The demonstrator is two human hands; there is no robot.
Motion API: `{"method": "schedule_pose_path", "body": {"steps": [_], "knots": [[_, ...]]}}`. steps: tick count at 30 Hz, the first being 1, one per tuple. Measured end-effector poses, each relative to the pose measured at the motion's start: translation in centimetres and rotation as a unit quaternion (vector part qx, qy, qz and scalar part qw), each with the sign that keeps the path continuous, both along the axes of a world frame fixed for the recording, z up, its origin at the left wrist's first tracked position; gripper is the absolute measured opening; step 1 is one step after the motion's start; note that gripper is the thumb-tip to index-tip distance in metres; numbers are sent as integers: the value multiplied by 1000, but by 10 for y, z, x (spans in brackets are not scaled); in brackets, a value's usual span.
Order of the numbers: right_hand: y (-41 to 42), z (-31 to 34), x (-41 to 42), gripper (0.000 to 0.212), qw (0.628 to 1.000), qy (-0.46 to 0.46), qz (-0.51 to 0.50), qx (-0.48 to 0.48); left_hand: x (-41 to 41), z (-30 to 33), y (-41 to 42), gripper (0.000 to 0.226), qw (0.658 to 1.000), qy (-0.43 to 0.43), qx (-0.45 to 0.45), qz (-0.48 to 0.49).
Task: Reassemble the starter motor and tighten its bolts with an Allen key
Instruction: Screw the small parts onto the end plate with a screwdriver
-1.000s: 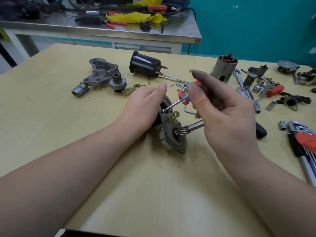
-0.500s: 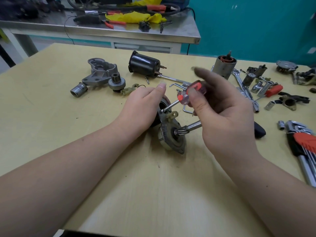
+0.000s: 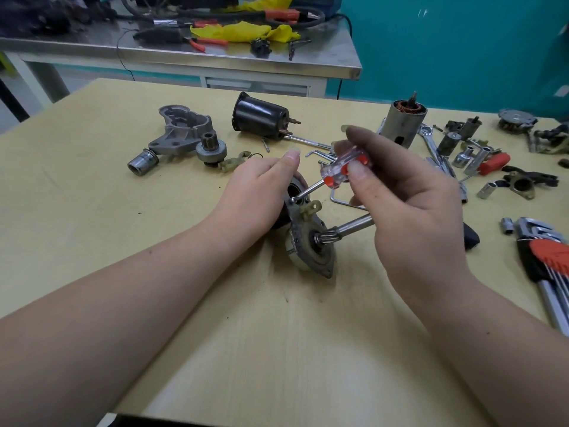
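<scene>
Looking down from head height at a pale yellow wooden worktable [image 3: 92,229], with two bare forearms reaching in. Steadying with the left hand [image 3: 255,195], fingers curled over the dark body of a partly assembled starter motor with a round grey metal end plate and a toothed steel shaft [image 3: 311,241], lying on its side at the table's centre. Pinching with the right hand [image 3: 409,217], thumb and fingertips closed round the clear, orange-striped plastic handle of a small screwdriver [image 3: 341,167], its steel tip resting on a fastener at the plate's upper edge, close beside the left fingertips. Judging the job as roughly midway: end plate seated and apparently being fastened, but much remaining. Lying loose further back: a black cylindrical motor casing [image 3: 261,120], a copper-wound armature in a grey metal sleeve [image 3: 406,121], and a grey cast aluminium nose housing [image 3: 181,131] beside a small pinion gear [image 3: 211,149]. Waiting unused at the right edge: a set of chrome Allen keys in a black and orange holder [image 3: 548,260], so the final bolt tightening seemingly not yet begun
</scene>
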State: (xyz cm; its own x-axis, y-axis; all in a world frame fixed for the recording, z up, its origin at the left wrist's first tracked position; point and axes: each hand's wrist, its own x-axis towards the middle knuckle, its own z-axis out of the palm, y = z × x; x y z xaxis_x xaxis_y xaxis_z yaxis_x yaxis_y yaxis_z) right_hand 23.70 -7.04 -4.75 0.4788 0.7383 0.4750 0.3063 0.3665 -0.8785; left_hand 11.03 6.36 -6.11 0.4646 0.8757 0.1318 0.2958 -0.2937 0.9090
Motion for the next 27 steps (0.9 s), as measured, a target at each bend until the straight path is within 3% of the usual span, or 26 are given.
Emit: {"method": "schedule_pose_path", "body": {"steps": [4, 9, 14, 20, 27], "knots": [[3, 2, -1, 26, 1000, -5, -20, 4, 0, 0, 0, 50, 1000, -4, -7, 0], [1, 0, 0, 45, 1000, -3, 11, -2, -1, 0, 0, 58, 1000, 4, -5, 0], [2, 2, 1, 25, 1000, 13, -21, -5, 1, -2, 0, 56, 1000, 16, 0, 1], [4, -2, 2, 45, 1000, 13, -5, 0, 1, -1, 2, 50, 1000, 7, -3, 6], [5, -1, 3, 34, 1000, 2, 8, 8, 0, 0, 1, 56, 1000, 12, 5, 5]]}}
